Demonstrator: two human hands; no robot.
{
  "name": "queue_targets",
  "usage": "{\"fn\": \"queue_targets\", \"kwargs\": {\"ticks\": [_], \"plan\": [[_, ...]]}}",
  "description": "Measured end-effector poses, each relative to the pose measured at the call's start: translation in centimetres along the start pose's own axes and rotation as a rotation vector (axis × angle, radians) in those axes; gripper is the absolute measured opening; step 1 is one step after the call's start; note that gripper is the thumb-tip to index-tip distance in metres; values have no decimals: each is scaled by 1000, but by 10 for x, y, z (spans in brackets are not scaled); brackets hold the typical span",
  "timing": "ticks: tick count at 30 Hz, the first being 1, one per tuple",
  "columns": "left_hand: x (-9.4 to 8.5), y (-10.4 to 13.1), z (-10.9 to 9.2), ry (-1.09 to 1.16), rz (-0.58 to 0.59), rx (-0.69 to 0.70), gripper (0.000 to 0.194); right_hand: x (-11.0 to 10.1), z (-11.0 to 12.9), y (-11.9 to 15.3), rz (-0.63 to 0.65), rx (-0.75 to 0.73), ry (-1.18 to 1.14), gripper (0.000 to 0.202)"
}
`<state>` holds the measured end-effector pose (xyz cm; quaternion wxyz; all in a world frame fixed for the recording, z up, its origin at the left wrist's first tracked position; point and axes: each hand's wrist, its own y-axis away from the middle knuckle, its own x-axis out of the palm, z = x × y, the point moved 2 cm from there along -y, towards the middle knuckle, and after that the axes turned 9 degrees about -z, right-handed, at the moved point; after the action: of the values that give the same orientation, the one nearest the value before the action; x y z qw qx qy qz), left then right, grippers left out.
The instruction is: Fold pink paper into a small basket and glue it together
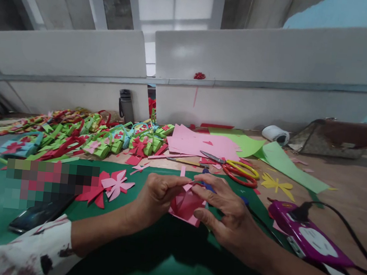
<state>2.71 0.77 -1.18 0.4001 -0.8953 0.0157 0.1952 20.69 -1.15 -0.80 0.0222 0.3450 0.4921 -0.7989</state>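
Observation:
Between my hands is a small pink paper box (187, 209), its open side turned toward me. My left hand (158, 197) is closed, pinching the upper left edge of the box. With bent fingers, my right hand (225, 206) grips the box's upper edge and right side, its thumb near the right wall. Just behind the box a blue tool, perhaps a glue gun (210, 181), is mostly hidden by my right hand. Pink and red paper flowers (117, 184) lie left of my left hand on the green mat (145, 259).
Many finished green and blue paper baskets (105, 143) are heaped at the back left. Scissors (232, 166), pink paper sheets (202, 143) and a yellow paper flower (277, 185) lie behind my right hand. A purple power strip (313, 236) with a cable sits right; a phone (36, 214) lies left.

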Motion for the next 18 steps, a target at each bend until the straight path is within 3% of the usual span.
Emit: {"fn": "queue_targets", "kwargs": {"ticks": [7,11,18], "plan": [[4,1,0,40,48,-65,23,1,2,0,9,59,8,18],[3,1,1,23,17,-29,23,4,-1,3,43,61,8,27],[2,0,-3,53,44,-19,24,4,0,0,6,-33,8,23]]}}
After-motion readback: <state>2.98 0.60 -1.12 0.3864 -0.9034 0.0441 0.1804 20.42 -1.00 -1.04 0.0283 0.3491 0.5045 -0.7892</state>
